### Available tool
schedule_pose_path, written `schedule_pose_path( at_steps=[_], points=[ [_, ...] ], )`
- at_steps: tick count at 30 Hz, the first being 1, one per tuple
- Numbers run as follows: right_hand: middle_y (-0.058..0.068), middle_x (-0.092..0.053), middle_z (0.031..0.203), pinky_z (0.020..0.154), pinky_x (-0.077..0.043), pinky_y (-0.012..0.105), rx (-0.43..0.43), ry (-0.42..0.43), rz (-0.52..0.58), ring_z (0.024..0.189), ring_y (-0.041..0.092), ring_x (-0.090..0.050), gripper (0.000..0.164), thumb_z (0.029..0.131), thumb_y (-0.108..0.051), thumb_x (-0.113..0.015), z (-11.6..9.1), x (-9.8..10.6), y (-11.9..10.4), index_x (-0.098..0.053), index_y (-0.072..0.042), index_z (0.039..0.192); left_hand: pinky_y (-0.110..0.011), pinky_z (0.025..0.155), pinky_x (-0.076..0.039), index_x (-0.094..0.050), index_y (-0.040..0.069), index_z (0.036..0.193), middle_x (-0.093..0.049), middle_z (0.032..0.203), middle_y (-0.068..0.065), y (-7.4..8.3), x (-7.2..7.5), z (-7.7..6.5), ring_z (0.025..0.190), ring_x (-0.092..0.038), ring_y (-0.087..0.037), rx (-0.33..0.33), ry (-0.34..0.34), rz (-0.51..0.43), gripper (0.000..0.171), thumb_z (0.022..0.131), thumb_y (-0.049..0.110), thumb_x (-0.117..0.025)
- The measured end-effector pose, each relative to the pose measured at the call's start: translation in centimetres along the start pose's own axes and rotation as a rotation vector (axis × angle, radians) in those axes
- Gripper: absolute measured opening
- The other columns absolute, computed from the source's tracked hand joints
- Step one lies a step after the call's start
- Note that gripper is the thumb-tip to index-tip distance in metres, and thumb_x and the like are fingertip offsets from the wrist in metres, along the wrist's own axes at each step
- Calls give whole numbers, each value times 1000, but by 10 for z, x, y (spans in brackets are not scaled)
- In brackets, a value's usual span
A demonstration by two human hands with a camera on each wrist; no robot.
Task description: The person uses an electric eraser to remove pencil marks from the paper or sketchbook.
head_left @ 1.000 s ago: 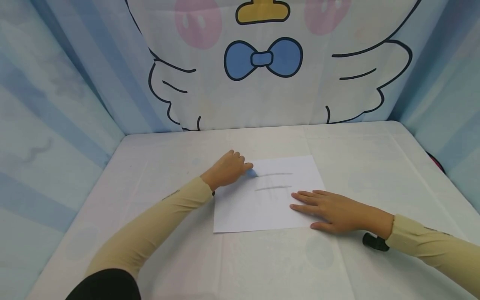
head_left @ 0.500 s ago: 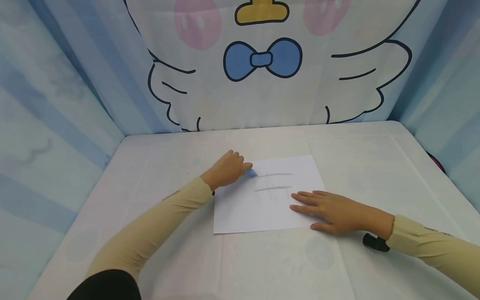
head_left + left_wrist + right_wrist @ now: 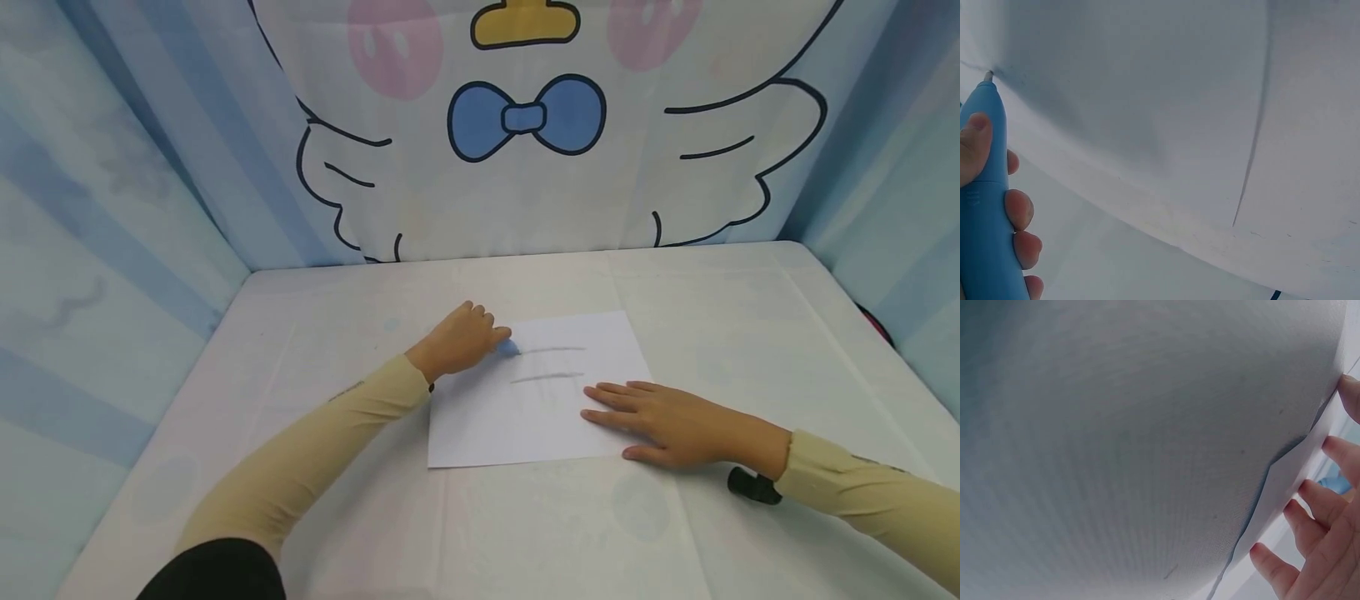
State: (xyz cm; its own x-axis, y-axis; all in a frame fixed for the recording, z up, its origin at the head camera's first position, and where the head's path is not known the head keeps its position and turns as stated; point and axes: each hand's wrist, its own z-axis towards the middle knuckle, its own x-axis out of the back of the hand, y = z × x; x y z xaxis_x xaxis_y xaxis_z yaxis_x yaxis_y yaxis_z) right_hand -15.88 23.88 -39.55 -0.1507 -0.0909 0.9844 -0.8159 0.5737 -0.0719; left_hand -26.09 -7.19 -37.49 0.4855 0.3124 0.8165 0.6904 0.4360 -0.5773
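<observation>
One printed curtain (image 3: pixel 525 204): it hangs behind the table you face, white in the middle, with a blue bow tie (image 3: pixel 522 117) on it.
Table (image 3: pixel 555 533): its white cover spreads below both your arms.
Paper sheet (image 3: pixel 536 425): white, lying on the table between your hands, its right edge partly under your right fingers.
Sleeves: both yours are beige; the left sleeve (image 3: pixel 307 454) reaches farther across the table than the right sleeve (image 3: pixel 862 487).
Right hand (image 3: pixel 667 423): palm down, fingers spread, fingertips resting on the sheet; you grip nothing with it.
Left hand (image 3: pixel 459 340): your fingers and thumb are wrapped round the pen, near the sheet's far left corner, well apart from your right.
Pen (image 3: pixel 985 219): blue, thick-bodied, tilted over the sheet.
Grey lines: an upper line (image 3: pixel 553 349) and a lower line (image 3: pixel 547 377), nearly parallel.
Pen tip (image 3: pixel 989 76): at the upper line's left end.
</observation>
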Motion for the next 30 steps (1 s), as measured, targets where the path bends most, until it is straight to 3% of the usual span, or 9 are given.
schedule_pose_path(
  at_steps=[30],
  points=[
    [6, -31, 154, 107, -35, 48, 12, 18, -8, 140, 26, -33, 57, 95, -46, -48, 0, -1, 1, -34, -24, 146, -27, 67, -47, -57, 19, 106, -67, 79, -3, -1, 2, -1, 70, -61, -17, 9, 7, 1, 18, 91, 30, -59]
  ],
)
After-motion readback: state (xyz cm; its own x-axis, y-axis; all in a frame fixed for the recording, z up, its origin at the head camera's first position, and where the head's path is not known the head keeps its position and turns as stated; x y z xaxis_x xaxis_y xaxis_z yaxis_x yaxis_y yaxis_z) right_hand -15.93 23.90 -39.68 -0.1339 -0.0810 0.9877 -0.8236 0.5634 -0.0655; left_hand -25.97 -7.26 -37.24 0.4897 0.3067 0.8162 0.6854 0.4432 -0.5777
